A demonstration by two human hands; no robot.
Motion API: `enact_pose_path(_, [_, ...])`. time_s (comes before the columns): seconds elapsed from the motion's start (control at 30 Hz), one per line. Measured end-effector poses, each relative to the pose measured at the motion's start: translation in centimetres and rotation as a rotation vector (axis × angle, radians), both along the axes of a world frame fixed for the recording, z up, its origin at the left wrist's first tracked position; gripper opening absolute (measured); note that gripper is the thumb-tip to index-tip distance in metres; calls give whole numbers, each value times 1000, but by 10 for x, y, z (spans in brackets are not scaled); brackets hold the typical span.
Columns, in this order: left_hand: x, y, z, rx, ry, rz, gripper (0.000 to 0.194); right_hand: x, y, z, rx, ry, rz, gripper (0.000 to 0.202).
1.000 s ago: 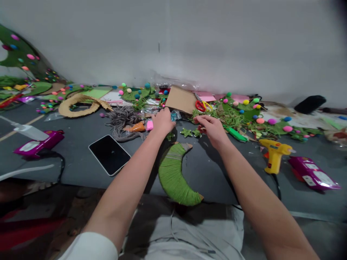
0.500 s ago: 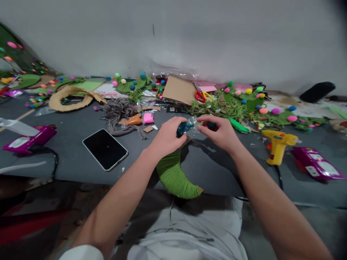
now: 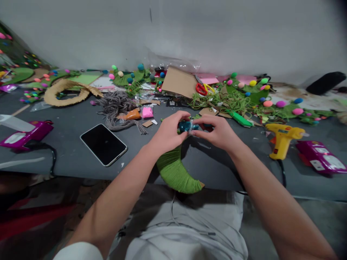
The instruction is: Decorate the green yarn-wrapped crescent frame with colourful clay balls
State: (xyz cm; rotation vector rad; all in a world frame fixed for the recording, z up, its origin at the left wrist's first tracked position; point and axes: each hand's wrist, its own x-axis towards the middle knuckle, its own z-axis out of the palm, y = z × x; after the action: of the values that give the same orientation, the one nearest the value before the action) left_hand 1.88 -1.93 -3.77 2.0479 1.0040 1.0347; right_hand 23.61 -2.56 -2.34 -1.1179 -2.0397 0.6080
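A small teal packet in clear wrapping (image 3: 184, 126) is pinched between my two hands above the grey table. Fingers of my left hand (image 3: 171, 131) curl round its left part. My right hand (image 3: 217, 130) grips the clear end with thumb and fingers, and more teal shows behind its fingers. Below the hands lies a crescent wrapped in green yarn (image 3: 177, 171), its lower tip showing bare cardboard at the table's front edge. The crescent's upper part is partly hidden by my left hand.
A phone (image 3: 104, 144) and grey yarn (image 3: 116, 106) lie left. Pink (image 3: 148, 112) and orange (image 3: 132, 115) packets are near the yarn. Red scissors (image 3: 201, 89) and a green-handled tool (image 3: 240, 118) lie behind; a yellow glue gun (image 3: 282, 139) and purple device (image 3: 321, 157) sit right.
My hands have come closer together around the teal packet, and its clear end is now more bunched between the fingers. The view has shifted slightly.
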Motion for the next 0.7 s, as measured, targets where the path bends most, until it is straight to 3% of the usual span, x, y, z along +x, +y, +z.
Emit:
enact_pose_path(0.17, [0,-1,1,-38,-4,-11,52,0,-1,-5,71,-113,8,31])
enact_pose_path(0.37, [0,0,5,-56,-46,-51,50,-1,0,-1,119,-45,8,22])
enact_pose_path(0.57, [-4,7,8,-159,-114,-12,38,-2,2,0,161,50,-65,18])
enact_pose_path(0.7, [-10,13,7,-164,-100,101,38,5,2,6,159,94,-160,18])
